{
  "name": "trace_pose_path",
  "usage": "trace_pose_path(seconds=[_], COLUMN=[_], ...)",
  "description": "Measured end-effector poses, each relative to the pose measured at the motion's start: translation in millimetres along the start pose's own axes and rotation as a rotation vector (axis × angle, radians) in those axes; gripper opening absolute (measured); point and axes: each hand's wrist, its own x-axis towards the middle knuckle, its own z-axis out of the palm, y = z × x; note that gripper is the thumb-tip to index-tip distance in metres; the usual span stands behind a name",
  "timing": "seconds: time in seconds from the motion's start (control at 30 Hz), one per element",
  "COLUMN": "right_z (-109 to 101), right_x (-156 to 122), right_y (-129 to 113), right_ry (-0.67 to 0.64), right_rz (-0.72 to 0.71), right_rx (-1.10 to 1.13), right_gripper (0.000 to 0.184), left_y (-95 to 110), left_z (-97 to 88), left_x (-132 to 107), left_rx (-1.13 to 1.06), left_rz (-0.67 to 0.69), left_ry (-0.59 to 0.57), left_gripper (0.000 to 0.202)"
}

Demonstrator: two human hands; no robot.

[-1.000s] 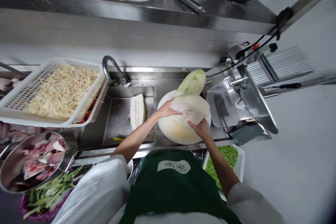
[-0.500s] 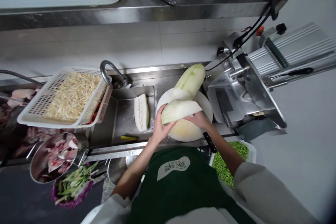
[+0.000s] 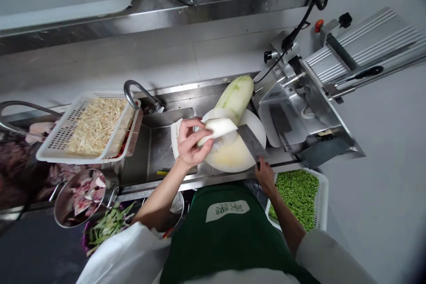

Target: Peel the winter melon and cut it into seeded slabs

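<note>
My left hand (image 3: 193,144) is closed around the left end of a peeled winter melon piece (image 3: 221,128), tilted above the round white cutting board (image 3: 229,163). In my right hand (image 3: 265,176) is the dark handle of a cleaver (image 3: 252,142). Its broad blade lies over the board's right part and points up toward the right end of the piece; whether they touch, I cannot tell. Behind it, a larger peeled winter melon (image 3: 237,94) rests with its near end on the board. Another pale melon piece (image 3: 174,136) lies in the sink, partly hidden by my left hand.
A metal slicer (image 3: 319,106) stands on the right. Chopped greens fill a white basket (image 3: 322,199) at the front right. On the left are a basket of bean sprouts (image 3: 96,126), a faucet (image 3: 133,91) and a pot of raw meat (image 3: 63,206). A steel shelf (image 3: 159,17) runs overhead.
My right hand has left the melon piece and taken the cleaver from the board's near right edge, bringing the blade over the board. My left hand alone now holds the piece. The view has shifted.
</note>
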Motion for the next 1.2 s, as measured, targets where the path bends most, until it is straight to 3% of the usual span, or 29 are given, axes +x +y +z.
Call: trace_pose_path(seconds=[0.13,0.23,0.3,0.37,0.43,0.53,0.63,0.73,0.8,1.03,1.2], right_z=[-20.5,-51.8,-80.3,-108.9,-132.2,-152.5,-158.3,-157.6,-156.2,-154.8,-161.3], right_x=[-63.0,-117.0,-139.1,-148.9,-151.1,-150.1,-148.0,-143.7,-140.4,-136.1,-142.1], right_y=[30.8,24.3,-2.8,-41.4,-82.5,-133.1,-162.3,-174.7,-178.9,-187.3,-185.7], right_ry=[0.182,0.362,0.482,0.589,0.634,0.62,0.591,0.604,0.601,0.562,0.557], right_rz=[0.028,0.067,0.064,0.009,-0.12,-0.339,-0.446,-0.468,-0.479,-0.509,-0.498], right_rx=[0.211,0.342,0.36,0.358,0.356,0.372,0.398,0.413,0.415,0.433,0.411], right_gripper=[0.058,0.049,0.041,0.036,0.033,0.03,0.027,0.028,0.029,0.026,0.024], left_y=[-0.2,-2.1,1.1,11.9,30.2,61.4,80.3,80.9,73.6,36.6,28.1], left_z=[-5.7,-12.1,-16.2,-18.9,-19.5,-16.9,-12.3,-8.5,-5.8,9.5,12.1], left_x=[8.8,37.1,66.7,99.8,130.2,163.3,183.6,197.9,204.9,208.3,206.4], left_rx=[-0.035,-0.121,-0.177,-0.202,-0.21,-0.233,-0.265,-0.232,-0.183,-0.182,-0.203], left_rz=[-0.079,-0.135,-0.108,-0.006,0.104,0.177,0.183,0.161,0.152,0.027,-0.035], left_ry=[0.006,0.175,0.293,0.33,0.279,0.107,-0.02,-0.077,-0.12,-0.187,-0.197], left_gripper=[0.022,0.032,0.033,0.028,0.024,0.028,0.027,0.038,0.049,0.05,0.057])
